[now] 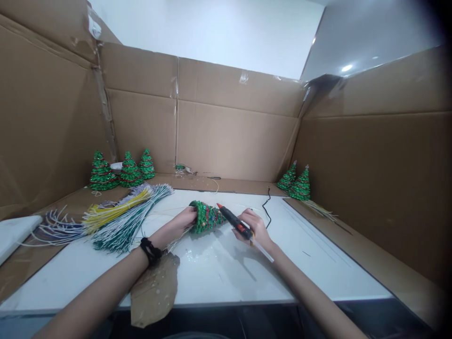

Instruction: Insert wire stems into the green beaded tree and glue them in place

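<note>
A small green Christmas tree (pixel 205 217) with red trim and beads lies tilted on its side above the white board, its tip to the right. My left hand (pixel 186 219) grips it at the base, with the fingertips hidden inside or behind it. My right hand (pixel 254 226) is closed around a black glue gun (pixel 235 221). The gun's orange nozzle points up and left, close to the tree's upper side; whether it touches I cannot tell. A clear glue stick (pixel 264 252) sticks out of the gun's back end.
Bundles of green-white (pixel 130 221) and yellow wires (pixel 115 207) lie at left. Several finished trees (pixel 102 172) stand in the back left and right corners. A brown cardboard scrap (pixel 155 292) overhangs the front edge. A black cord (pixel 267 207) lies behind my right hand. Cardboard walls (pixel 233 127) enclose the white board (pixel 282 282).
</note>
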Demonstrator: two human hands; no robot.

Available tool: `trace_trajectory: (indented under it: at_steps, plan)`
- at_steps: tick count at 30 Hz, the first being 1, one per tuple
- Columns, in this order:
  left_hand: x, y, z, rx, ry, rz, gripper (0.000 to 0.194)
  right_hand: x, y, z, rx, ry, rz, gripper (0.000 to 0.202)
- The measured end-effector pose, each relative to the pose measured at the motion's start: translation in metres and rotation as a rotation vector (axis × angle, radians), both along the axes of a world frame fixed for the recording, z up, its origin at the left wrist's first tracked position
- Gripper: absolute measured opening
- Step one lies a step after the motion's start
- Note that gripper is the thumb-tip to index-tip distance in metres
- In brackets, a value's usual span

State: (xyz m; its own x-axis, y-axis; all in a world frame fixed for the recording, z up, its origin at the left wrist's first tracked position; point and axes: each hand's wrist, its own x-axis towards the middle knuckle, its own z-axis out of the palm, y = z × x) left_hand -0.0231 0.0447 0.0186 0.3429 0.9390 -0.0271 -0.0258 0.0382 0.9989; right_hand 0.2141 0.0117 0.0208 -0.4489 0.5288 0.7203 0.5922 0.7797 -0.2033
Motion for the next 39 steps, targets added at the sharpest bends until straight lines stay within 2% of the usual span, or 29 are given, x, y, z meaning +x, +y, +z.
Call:
trace_trajectory:
  at_steps: [12, 21, 39]
  plan:
    - [-0.004, 0.01, -0.014, 0.017, -0.056, -0.046, 0.016, 0.0, 0.005, -0.011, 0.041, -0.095, -0.011, 0.016]
    - [-0.003, 0.009, -0.013, 0.038, -0.069, -0.041, 0.004, -0.003, 0.003, -0.008, 0.033, -0.117, -0.037, 0.019]
    - [-0.005, 0.01, -0.015, 0.028, -0.023, -0.028, 0.009, -0.004, 0.0, -0.005, 0.021, -0.102, -0.054, 0.023]
